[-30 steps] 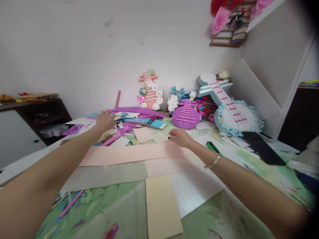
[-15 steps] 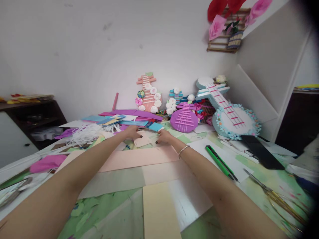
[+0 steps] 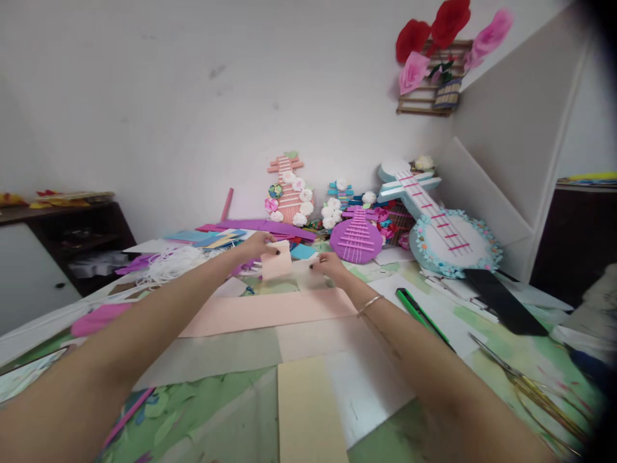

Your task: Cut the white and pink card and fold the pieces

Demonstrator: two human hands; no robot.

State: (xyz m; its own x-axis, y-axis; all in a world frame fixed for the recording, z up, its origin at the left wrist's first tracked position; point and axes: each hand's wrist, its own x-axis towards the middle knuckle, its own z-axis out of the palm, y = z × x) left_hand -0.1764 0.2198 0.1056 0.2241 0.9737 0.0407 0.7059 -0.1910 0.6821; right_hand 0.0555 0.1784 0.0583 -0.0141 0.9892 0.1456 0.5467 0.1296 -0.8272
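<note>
My left hand (image 3: pixel 257 247) is closed on the top edge of a small pale pink paper piece (image 3: pixel 277 264), which is lifted off the table. My right hand (image 3: pixel 331 265) is closed just to its right, pinching a second pale piece (image 3: pixel 307 272) that lies low over the table. Both hands are stretched out over a long pink paper strip (image 3: pixel 263 310). A cream rectangle of paper (image 3: pixel 308 411) lies close to me.
A stack of purple, blue and pink sheets (image 3: pixel 241 230) lies behind my hands. Paper lute models (image 3: pixel 357 235) and a big blue one (image 3: pixel 446 231) lean at the wall. A green utility knife (image 3: pixel 420 315), scissors (image 3: pixel 525 382) and a black phone (image 3: pixel 501 301) lie at right.
My left hand has come in from the sheet stack at left to the small pink piece and lifted it. My right hand has shifted slightly left beside it.
</note>
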